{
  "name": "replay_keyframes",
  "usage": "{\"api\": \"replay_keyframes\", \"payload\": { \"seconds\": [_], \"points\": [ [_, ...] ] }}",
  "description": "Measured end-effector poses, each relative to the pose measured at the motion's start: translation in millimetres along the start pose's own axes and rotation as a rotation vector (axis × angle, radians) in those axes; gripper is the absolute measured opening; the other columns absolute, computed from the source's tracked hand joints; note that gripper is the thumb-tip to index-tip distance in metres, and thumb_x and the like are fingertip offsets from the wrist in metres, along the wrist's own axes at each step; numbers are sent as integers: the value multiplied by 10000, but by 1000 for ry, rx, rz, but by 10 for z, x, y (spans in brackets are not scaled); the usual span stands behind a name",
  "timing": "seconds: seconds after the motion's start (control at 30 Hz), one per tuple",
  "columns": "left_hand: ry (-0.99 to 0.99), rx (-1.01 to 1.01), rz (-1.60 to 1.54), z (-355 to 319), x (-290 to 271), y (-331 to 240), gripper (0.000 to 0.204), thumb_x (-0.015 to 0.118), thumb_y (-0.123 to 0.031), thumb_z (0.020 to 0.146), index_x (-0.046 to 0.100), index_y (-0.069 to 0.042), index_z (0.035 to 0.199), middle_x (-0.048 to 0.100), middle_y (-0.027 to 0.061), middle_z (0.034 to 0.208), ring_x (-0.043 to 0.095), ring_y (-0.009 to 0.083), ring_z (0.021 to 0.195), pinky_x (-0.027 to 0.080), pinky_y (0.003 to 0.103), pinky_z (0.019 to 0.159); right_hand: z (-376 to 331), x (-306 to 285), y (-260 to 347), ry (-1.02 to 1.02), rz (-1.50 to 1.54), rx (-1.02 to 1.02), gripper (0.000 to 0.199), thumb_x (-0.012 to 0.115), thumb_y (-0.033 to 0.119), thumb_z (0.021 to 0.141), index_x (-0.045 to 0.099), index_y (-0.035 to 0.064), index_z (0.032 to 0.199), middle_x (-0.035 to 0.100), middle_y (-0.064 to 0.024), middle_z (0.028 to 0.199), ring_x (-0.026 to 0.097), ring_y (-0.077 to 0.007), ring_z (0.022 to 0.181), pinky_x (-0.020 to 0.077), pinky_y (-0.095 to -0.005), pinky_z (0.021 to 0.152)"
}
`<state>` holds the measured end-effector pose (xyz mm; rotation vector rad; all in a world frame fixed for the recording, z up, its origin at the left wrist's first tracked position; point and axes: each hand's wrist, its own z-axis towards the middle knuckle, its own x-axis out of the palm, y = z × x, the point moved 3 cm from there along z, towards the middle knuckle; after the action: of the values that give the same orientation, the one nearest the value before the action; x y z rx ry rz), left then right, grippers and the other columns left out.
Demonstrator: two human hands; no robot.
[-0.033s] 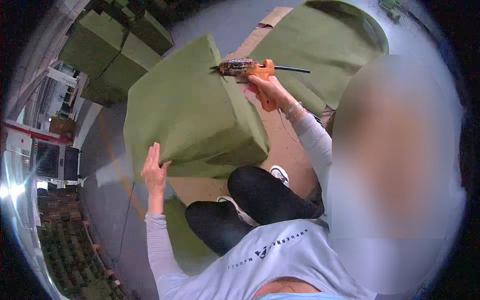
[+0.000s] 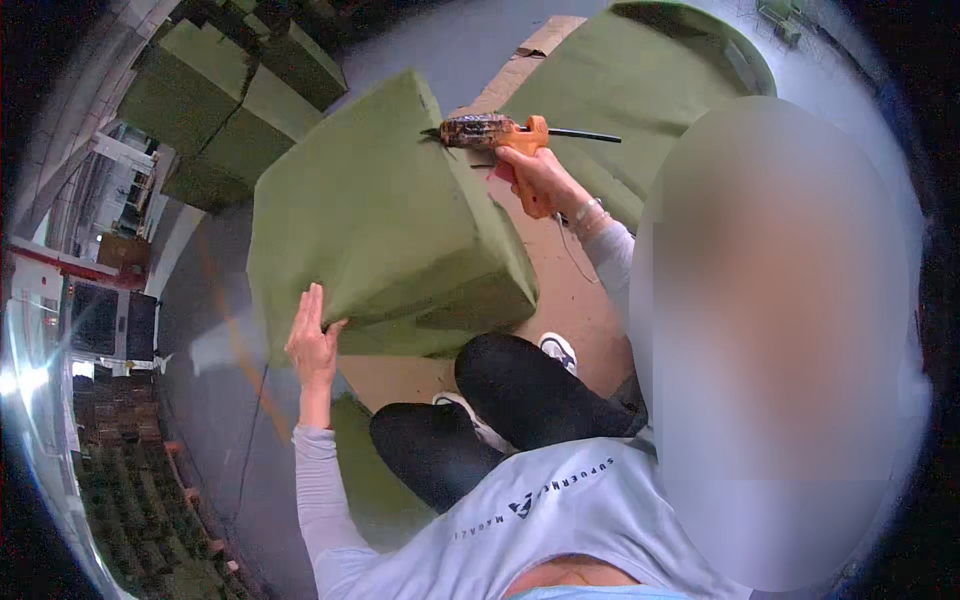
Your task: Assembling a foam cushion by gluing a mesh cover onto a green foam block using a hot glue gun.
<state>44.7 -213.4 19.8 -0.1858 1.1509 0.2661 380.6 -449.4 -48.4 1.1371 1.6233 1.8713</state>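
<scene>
An orange glue gun (image 2: pixel 528 138) with a dark, crusted front is gripped in my right hand (image 2: pixel 545 178). Its dark tip meets the upper right edge of a large green fabric-covered block (image 2: pixel 365 210), which stands in front of my knees. A dark stick sticks out of the gun's back. My left hand (image 2: pixel 313 345) lies with fingers stretched out against the block's lower left side, holding nothing. Folds of green cover (image 2: pixel 470 305) run along the block's near lower side.
A large rounded green piece (image 2: pixel 600 105) lies beyond, at the upper right, by brown cardboard (image 2: pixel 575 290) on the floor. Green blocks (image 2: pixel 215 110) are stacked at the far left. A thin white cord (image 2: pixel 572 252) hangs below the gun. A blurred patch hides the right side.
Almost nothing differs. My right hand and the glue gun stay at the block's edge, and my left hand has barely shifted.
</scene>
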Motion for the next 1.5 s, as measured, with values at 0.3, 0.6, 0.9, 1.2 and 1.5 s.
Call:
{"api": "replay_keyframes", "payload": {
  "seconds": [0.3, 0.6, 0.9, 1.2, 1.5],
  "points": [
    [294, -84, -17, 327, -258, -46, 747, 427, -613, 808, 442, -37, 1282, 379, 111, 1375, 302, 288, 1299, 262, 409, 1051, 518, -339, 150, -37, -401, -139, 670, 700, 424, 748, 464, 24, 1231, 561, -73, 1055, 525, -174, 937, 382, -272, 886],
    [239, 1005, -336, 1268, 91, -1616, 683, 394, -560, 848, 415, -40, 1291, 389, 118, 1363, 297, 288, 1301, 234, 411, 1078, 84, -145, 237, -40, -205, 8, 409, 660, 403, 784, 556, 42, 944, 541, 7, 700, 505, -94, 570, 416, -258, 491],
    [279, 1035, -454, 1213, 128, -1735, 641, 468, -493, 842, 446, 1, 1251, 403, 139, 1344, 337, 270, 1280, 272, 397, 1068, 1142, -479, -112, -265, -407, -228, 419, 666, 365, 795, 591, 9, 1001, 605, -29, 812, 563, -118, 701, 454, -271, 606],
    [303, 925, -246, 1104, 162, -1656, 769, 482, -505, 804, 277, -21, 1365, 284, 129, 1422, 254, 282, 1321, 224, 403, 1085, -845, -1110, 403, -513, -178, -18, 439, 666, 399, 787, 530, 25, 974, 547, -8, 708, 528, -116, 524, 458, -264, 448],
    [226, 839, -247, 1114, 221, -1781, 860, 438, -567, 805, 164, -5, 1396, 174, 142, 1459, 197, 300, 1339, 203, 393, 1094, -2963, -3375, -385, -1176, -179, -34, 445, 649, 403, 798, 527, 55, 1047, 540, -31, 739, 549, -145, 530, 506, -295, 446]
  ]
}}
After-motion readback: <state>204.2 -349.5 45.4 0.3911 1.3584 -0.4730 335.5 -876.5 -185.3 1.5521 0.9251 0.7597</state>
